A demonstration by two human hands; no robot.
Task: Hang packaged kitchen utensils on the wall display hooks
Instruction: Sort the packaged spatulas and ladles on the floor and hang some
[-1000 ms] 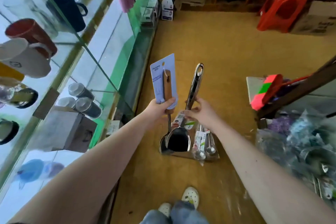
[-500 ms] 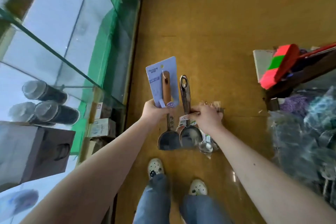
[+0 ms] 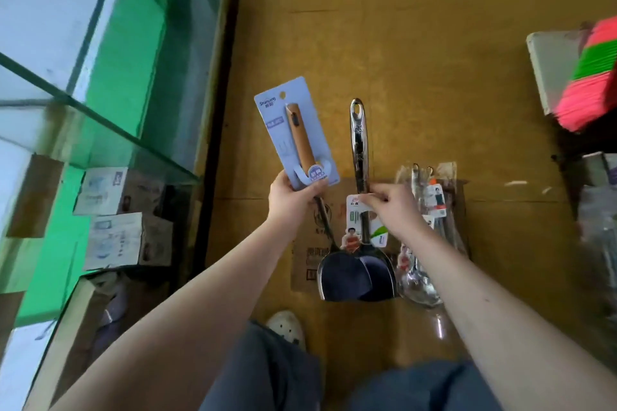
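My left hand (image 3: pixel 293 198) grips a wooden-handled spatula (image 3: pixel 300 137) at the lower edge of its pale blue backing card, handle pointing up and dark blade hanging low. To its right, my right hand (image 3: pixel 394 210) pinches the shaft of an all-steel spatula (image 3: pixel 360 140) just above its white label card. The two blades overlap below my hands. A clear bag of steel ladles (image 3: pixel 424 237) lies on a flat cardboard sheet (image 3: pixel 303 264) on the floor, partly hidden by my right hand. No wall hooks are in view.
A glass display cabinet (image 3: pixel 100 83) with green backing runs along the left, small boxes (image 3: pixel 113 237) on its lower shelf. At the right edge are a pink and green object (image 3: pixel 594 77) and plastic-wrapped goods (image 3: pixel 601 230). My legs and one shoe (image 3: pixel 285 327) are below.
The view has tipped down toward the floor, and the mugs and red stool have left the frame. Both hands still hold their spatulas, now lower over the cardboard and the bagged ladles.
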